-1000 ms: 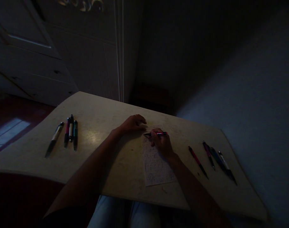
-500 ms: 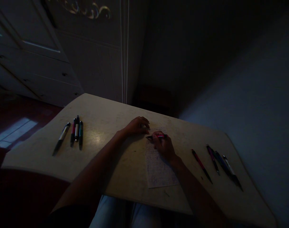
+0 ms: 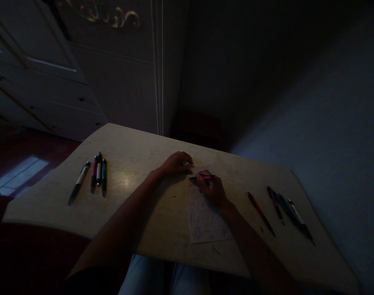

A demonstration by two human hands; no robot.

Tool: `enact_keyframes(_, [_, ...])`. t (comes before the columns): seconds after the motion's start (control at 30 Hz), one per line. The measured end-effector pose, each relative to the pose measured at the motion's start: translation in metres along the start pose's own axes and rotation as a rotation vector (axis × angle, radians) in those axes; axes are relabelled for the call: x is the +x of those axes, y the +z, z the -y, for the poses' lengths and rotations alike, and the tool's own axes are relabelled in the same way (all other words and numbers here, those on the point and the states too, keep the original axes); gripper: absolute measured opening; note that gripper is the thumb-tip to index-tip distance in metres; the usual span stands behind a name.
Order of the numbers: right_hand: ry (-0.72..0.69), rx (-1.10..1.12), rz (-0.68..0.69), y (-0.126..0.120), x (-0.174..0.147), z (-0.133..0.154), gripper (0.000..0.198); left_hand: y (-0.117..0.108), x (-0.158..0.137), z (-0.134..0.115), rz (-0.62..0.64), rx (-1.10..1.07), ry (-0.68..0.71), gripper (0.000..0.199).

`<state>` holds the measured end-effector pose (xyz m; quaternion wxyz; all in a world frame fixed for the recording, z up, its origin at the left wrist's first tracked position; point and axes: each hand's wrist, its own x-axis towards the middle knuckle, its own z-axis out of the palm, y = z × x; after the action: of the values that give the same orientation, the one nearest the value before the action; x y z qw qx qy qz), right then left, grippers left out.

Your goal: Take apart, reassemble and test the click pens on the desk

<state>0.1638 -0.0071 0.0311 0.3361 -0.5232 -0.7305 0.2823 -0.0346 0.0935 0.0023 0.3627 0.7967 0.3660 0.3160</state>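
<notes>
My right hand [image 3: 214, 190] is closed around a red and black pen [image 3: 209, 177], whose dark tip points left at the upper left part of a sheet of paper [image 3: 205, 223]. Dense handwriting covers the sheet, which lies flat on the table, partly hidden by my right hand and forearm. My left hand [image 3: 175, 163] rests on the table by the paper's upper left edge. Its fingers are apart and slightly curved, with nothing visible in them, and a ring shows on one finger.
Several pens [image 3: 98, 174] lie at the table's left side. More pens [image 3: 275, 205] lie to the right, a red and black pen [image 3: 261, 214] nearest my forearm. A pale cabinet [image 3: 122, 82] stands beyond the table [image 3: 138, 143]; a wall [image 3: 343, 135] runs along the right.
The view has shifted very slightly. Both hands stay in nearly the same place, and the pen remains in my right hand over the paper.
</notes>
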Motion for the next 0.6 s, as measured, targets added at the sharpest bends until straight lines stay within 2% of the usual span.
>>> enact_keyframes(0.47, [-0.022,-0.026,-0.054,-0.0029,0.0016,-0.0023,0.034,0.0003,0.0009,0.0001,0.005,0.007,-0.037,0.033])
enact_keyframes(0.6, [-0.063,-0.124,-0.116,-0.0045,0.0021,-0.0018,0.034,-0.0005,0.0005,-0.0013,0.009,0.005,-0.029,0.032])
